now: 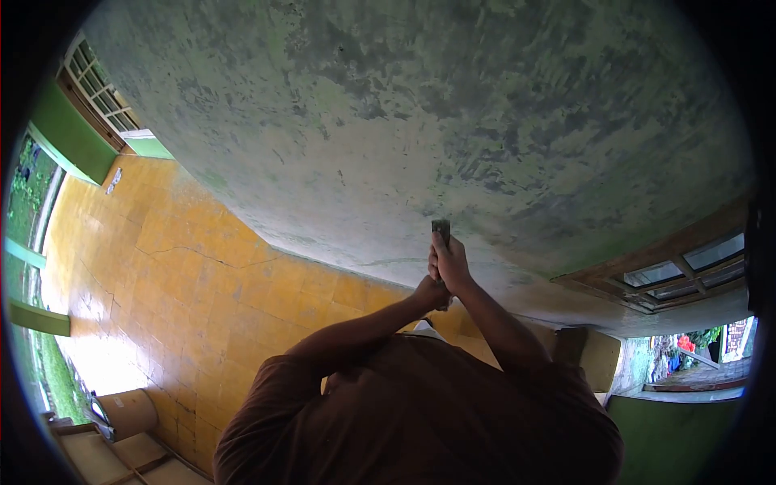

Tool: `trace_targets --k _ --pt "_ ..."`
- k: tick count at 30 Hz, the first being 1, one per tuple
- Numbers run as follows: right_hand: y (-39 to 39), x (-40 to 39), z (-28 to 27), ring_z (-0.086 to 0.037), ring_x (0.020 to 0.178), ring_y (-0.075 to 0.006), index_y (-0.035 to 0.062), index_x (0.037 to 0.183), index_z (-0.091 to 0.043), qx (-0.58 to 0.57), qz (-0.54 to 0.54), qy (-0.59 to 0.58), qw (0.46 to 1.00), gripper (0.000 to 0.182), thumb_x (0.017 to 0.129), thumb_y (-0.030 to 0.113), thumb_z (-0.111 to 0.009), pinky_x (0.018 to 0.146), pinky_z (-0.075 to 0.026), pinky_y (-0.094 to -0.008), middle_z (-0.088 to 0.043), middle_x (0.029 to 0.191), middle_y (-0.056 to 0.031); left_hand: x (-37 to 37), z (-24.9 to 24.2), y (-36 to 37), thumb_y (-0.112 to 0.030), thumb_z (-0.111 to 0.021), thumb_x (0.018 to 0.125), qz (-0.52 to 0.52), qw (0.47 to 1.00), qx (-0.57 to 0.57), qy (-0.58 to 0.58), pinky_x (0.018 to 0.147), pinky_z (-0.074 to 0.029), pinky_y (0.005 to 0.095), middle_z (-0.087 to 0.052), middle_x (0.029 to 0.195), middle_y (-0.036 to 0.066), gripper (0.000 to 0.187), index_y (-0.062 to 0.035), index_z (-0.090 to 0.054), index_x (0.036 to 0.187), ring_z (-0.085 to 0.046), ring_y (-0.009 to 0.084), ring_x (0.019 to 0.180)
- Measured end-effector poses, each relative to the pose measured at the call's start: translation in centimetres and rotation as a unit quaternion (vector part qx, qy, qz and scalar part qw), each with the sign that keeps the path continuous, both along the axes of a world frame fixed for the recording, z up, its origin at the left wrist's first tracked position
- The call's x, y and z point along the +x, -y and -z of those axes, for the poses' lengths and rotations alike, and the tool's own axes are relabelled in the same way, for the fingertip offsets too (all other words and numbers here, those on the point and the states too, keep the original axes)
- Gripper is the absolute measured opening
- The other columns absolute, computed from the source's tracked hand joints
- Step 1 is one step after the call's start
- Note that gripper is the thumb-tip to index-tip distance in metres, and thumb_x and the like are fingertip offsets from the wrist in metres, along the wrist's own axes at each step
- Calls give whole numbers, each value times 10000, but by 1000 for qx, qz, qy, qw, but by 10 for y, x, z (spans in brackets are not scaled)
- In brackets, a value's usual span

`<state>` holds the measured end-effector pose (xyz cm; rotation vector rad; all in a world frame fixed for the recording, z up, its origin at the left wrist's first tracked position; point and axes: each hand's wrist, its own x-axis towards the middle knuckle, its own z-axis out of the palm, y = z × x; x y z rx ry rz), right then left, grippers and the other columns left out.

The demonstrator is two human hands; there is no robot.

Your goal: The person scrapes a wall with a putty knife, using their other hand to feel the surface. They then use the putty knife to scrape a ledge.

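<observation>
Both of my hands are wrapped around a dark scraper [440,226], whose flat squared end points up the wall. My right hand [451,262] grips it high, with the thumb stretched along its upper part. Lower down and closer to my body, my left hand [434,291] is closed around the handle, whose tip pokes out below. The scraper overlaps the lower part of a wall [388,153] in this view. Grey and pale patches cover that wall, with greenish paint left among them.
Yellow tiled floor [210,275] spreads to my left, with a crack across it. A wood-framed window [687,271] is on the right. A brown cylindrical container [128,414] and a wooden frame [101,459] stand at lower left. A small pale scrap [114,180] lies near the far door.
</observation>
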<state>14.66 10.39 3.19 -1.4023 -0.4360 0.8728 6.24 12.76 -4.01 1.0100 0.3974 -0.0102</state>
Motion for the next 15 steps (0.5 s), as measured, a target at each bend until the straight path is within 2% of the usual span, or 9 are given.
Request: trace_targets --k 2,3,6,8,10,11,12,14,15 --pt "2 3 4 -397 365 -91 71 780 -442 -18 14 -20 1000 349 974 352 -510 333 -336 -242 -402 535 11 5 -3 -5 -211 -648 814 3 1000 -10 18 447 -409 272 -530 631 21 184 -81 -519 799 -527 127 506" --pt "-4 8 -10 -394 356 -93 73 769 -439 -6 22 10 1000 355 974 354 -510 330 -333 -245 -402 534 10 15 -8 -15 -213 -651 817 12 1000 1 27 455 -408 267 -529 633 19 187 -82 -518 802 -528 123 513" --pt "-11 18 -14 -389 352 -90 75 768 -437 19 25 -14 999 356 974 356 -510 330 -331 -243 -400 531 13 18 -16 -20 -227 -657 826 32 999 8 35 464 -412 269 -536 639 19 198 -78 -527 818 -528 119 524" --pt "-11 16 -16 -388 353 -89 77 764 -437 14 26 -8 1000 359 975 358 -509 328 -330 -244 -399 532 15 15 -23 -22 -141 -623 837 22 999 30 34 481 -428 289 -538 632 33 127 -72 -521 803 -540 142 530" --pt "-5 4 -11 -384 354 -86 80 755 -437 -1 35 -8 999 363 975 361 -507 325 -327 -245 -396 532 21 6 -14 -12 -157 -623 846 8 999 15 29 475 -416 285 -537 640 32 136 -72 -519 828 -536 140 529" --pt "1 1 -4 -386 354 -88 85 751 -437 -3 28 -11 1000 363 976 362 -505 323 -327 -249 -396 530 20 4 -13 -6 -173 -621 855 38 998 35 -20 471 -408 284 -531 643 30 146 -73 -515 846 -530 141 524" --pt "1 3 -2 -386 354 -88 85 751 -437 -2 31 -12 999 363 976 362 -505 323 -327 -249 -396 530 20 1 -10 -1 -175 -619 855 34 999 8 -22 468 -410 287 -524 636 29 143 -75 -516 847 -526 143 520" --pt "-1 10 -1 -385 358 -84 85 756 -440 -23 27 0 999 364 975 368 -504 326 -329 -247 -393 528 20 12 -6 -5 -171 -617 849 12 998 57 -15 470 -411 291 -525 634 33 139 -74 -520 837 -523 146 516" --pt "-11 18 -15 -381 362 -80 83 757 -441 -6 35 -3 999 366 973 372 -507 330 -333 -243 -389 528 22 19 -11 -14 -164 -615 846 27 999 24 7 471 -412 290 -527 634 35 132 -72 -521 830 -525 143 520"
